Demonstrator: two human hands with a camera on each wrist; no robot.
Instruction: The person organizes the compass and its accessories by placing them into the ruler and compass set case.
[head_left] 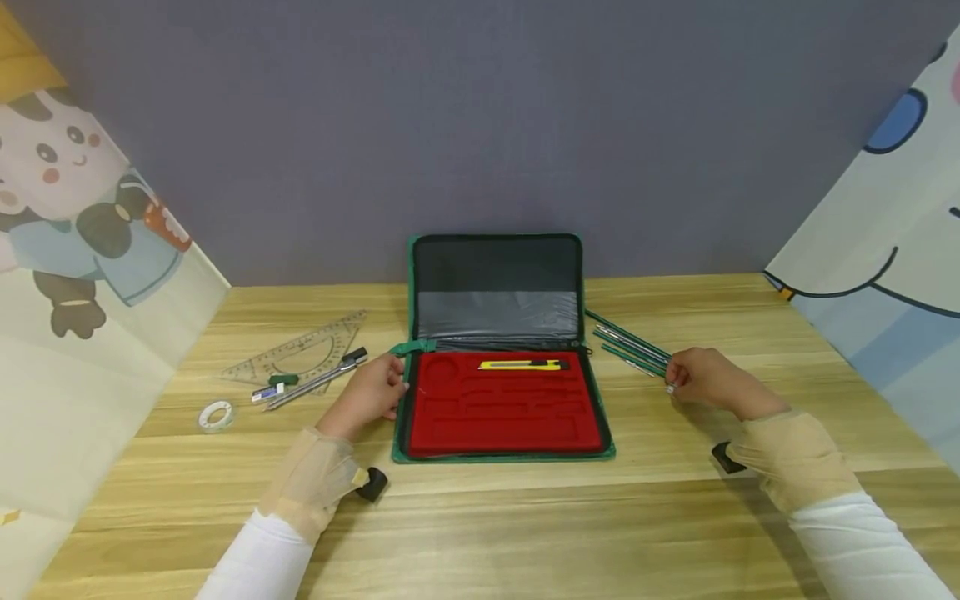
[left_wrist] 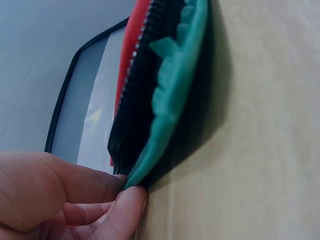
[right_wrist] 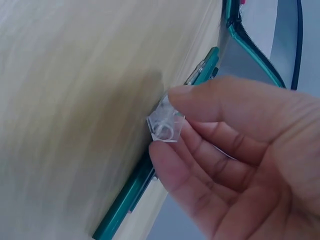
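Observation:
A green zip case (head_left: 504,457) lies open on the table, its red moulded insert (head_left: 495,417) facing up. In the insert's top slot sits a yellow utility knife (head_left: 525,365). My left hand (head_left: 366,390) pinches the case's left edge; the left wrist view has thumb and fingertip on the green trim (left_wrist: 167,115) beside the zipper. To the right of the case, my right hand (head_left: 705,379) holds a small clear plastic piece (right_wrist: 167,125) between thumb and fingertips. Right behind that piece lie green and silver pen-like sticks (head_left: 630,342), partly hidden by the fingers.
On the left lie a clear set square (head_left: 300,354), a silver compass (head_left: 318,382), a small green item (head_left: 283,380), an eraser (head_left: 268,392) and a tape roll (head_left: 216,415). A grey panel (head_left: 495,125) rises behind the table, with printed side walls.

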